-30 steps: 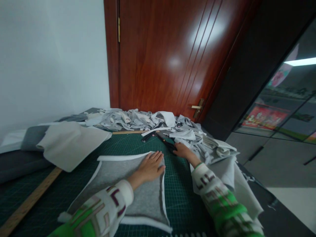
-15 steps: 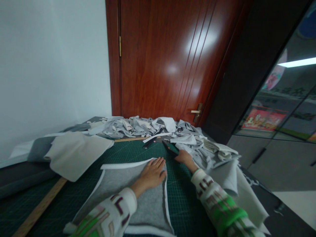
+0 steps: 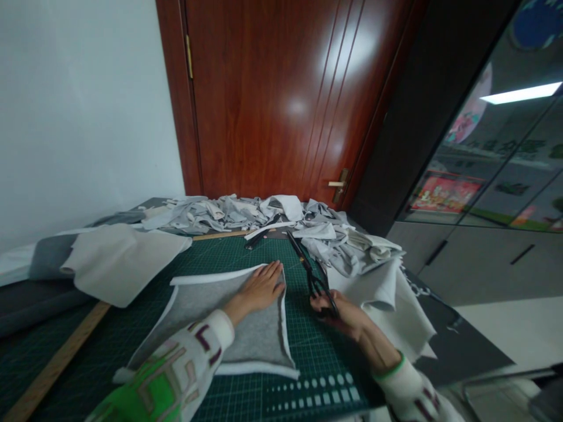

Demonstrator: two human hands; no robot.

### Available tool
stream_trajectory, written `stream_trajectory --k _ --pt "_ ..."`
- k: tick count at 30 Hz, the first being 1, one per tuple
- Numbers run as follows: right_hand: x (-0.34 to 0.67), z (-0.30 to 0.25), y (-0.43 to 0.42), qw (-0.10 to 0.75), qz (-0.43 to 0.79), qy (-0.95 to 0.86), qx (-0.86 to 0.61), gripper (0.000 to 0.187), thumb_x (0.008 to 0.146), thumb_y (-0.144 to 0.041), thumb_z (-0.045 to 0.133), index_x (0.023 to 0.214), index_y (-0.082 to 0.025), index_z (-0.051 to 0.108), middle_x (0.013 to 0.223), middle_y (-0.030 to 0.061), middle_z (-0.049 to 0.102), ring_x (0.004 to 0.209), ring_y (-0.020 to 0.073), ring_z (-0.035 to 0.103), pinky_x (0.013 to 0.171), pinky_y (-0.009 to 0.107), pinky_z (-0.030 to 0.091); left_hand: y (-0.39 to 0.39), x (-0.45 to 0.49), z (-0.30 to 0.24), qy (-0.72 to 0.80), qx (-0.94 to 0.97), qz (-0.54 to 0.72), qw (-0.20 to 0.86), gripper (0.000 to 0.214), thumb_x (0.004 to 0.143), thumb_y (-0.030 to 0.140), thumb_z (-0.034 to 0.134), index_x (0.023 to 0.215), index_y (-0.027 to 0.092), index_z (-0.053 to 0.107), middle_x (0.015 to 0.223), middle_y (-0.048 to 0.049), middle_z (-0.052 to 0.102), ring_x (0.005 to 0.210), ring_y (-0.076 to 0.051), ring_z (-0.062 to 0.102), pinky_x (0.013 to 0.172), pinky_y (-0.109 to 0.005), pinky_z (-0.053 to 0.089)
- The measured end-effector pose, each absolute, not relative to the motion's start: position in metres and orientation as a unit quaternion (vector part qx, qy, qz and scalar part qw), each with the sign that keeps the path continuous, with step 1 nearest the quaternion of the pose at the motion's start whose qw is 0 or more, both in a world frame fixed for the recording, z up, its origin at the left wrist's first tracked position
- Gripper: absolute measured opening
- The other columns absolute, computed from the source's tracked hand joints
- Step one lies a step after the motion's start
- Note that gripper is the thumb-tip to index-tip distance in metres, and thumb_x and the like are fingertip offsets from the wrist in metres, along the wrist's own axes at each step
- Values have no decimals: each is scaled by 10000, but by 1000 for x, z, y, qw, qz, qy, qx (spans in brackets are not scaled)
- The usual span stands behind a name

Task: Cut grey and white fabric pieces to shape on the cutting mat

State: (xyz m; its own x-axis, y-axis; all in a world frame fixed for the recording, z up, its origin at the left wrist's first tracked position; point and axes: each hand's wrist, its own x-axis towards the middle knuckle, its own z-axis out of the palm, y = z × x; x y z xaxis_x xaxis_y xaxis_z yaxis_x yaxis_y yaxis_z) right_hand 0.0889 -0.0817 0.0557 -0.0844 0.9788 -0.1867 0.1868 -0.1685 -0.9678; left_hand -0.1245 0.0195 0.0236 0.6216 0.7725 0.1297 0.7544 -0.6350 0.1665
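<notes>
My left hand [image 3: 261, 287] lies flat, fingers stretched, on the upper right corner of a grey piece of fabric [image 3: 202, 313] with white curled edges. Under the fabric is a green cutting mat [image 3: 303, 346] with grid lines. To the right of the fabric, my right hand [image 3: 334, 310] is closed around the handles of black scissors [image 3: 309, 269], palm turned partly up. The blades point away from me, toward the fabric scraps at the back, and do not touch the grey piece.
A heap of grey and white scraps [image 3: 197, 215] lies along the back by the wooden door [image 3: 272, 111]. Cream fabric [image 3: 125, 258] and a wooden ruler [image 3: 61, 360] are on the left. More folded fabric [image 3: 382, 287] is at right. A dark tool [image 3: 259, 237] lies at the mat's far edge.
My right hand has come back toward me with the scissors, turning so that handles and blades now show. My left hand stays on the fabric. The view has shifted slightly right and down.
</notes>
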Motion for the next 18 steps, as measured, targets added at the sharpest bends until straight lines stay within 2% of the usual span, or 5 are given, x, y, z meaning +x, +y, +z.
stream_trajectory --k 3,7,9,13,18 --pt "79 59 -118 440 591 -448 -507 478 570 -555 818 651 -190 520 654 -57 472 632 86 425 595 205 366 9 -134 41 411 906 79 68 617 980 402 429 1533 138 349 1636 -156 274 1512 -285 241 1196 -465 254" --pt "70 57 -143 496 635 -375 -459 471 536 -466 925 715 -170 604 698 -48 503 682 99 438 619 209 345 -35 -158 67 397 912 46 93 434 959 364 487 1347 198 588 1446 -115 587 1334 -296 536 1113 -427 403" --pt "66 49 -147 508 629 -369 -459 475 547 -485 921 759 -174 631 741 -38 518 721 118 450 655 231 357 -68 -168 74 403 909 27 105 346 941 300 508 1240 205 654 1319 -107 675 1224 -299 619 1065 -443 451" --pt "58 33 -148 532 603 -362 -471 477 546 -499 911 784 -188 638 798 -28 525 791 151 465 741 273 383 -126 -173 70 444 882 14 157 427 821 160 636 1243 229 625 1364 -84 613 1307 -292 528 1116 -457 403" --pt "50 31 -145 499 490 -464 -543 447 660 -541 774 885 -182 632 840 2 559 850 200 510 808 324 402 -151 -159 45 457 864 111 181 393 834 4 515 1162 189 625 1232 -84 628 1192 -256 564 1082 -445 424"
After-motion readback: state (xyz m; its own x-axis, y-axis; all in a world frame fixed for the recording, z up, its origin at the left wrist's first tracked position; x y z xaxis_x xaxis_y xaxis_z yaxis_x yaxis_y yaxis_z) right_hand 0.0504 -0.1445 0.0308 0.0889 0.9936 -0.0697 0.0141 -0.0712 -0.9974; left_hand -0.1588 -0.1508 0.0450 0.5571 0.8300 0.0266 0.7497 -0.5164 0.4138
